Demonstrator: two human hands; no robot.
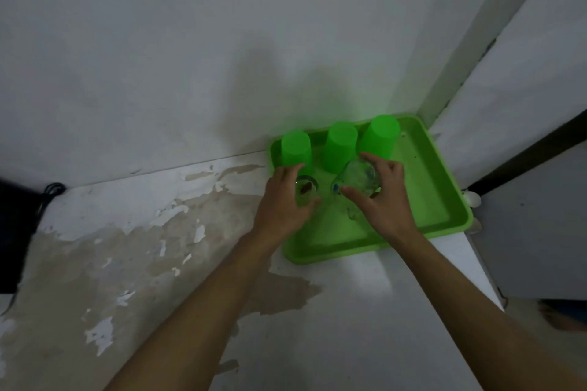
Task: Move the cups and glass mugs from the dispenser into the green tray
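Two bare forearms reached over the worn white desk [133, 232]; in the green tray [444, 200], the left hand [282, 200] gripped one glass mug [305, 190] and the right hand [379, 197] another [357, 181], fingers curled around each; beyond stood three inverted green cups [340, 146].

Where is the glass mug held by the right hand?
In the head view, the glass mug is over the green tray, just before the middle green cup.

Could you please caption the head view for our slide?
Both hands, left and right, set glass mugs into green tray before three upturned green cups.
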